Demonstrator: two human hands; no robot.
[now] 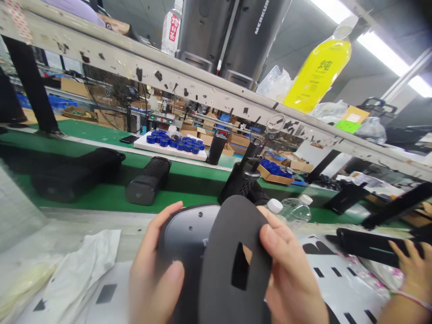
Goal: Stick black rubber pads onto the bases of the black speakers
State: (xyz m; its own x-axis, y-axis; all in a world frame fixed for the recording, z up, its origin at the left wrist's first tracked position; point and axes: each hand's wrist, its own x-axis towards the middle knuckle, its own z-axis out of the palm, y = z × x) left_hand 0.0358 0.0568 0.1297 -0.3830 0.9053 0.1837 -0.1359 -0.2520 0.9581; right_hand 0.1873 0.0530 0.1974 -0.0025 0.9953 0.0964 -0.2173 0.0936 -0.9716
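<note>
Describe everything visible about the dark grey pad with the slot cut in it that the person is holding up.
The dark grey pad is a thin, matte, oval sheet, foam-like by its look, with one elongated slot cut through its middle. It stands nearly upright, close to the camera, overlapping a rounded black plastic part behind it. The right hand pinches its right edge, thumb on the front face; the left hand grips the black part. Its lower edge runs out of frame.

The left hand [153,274] cups a dark grey rounded plastic housing [184,238]; the right hand [290,274] presses a black oval foam pad with a slot [232,261] against it, above the desk [111,252].
</note>
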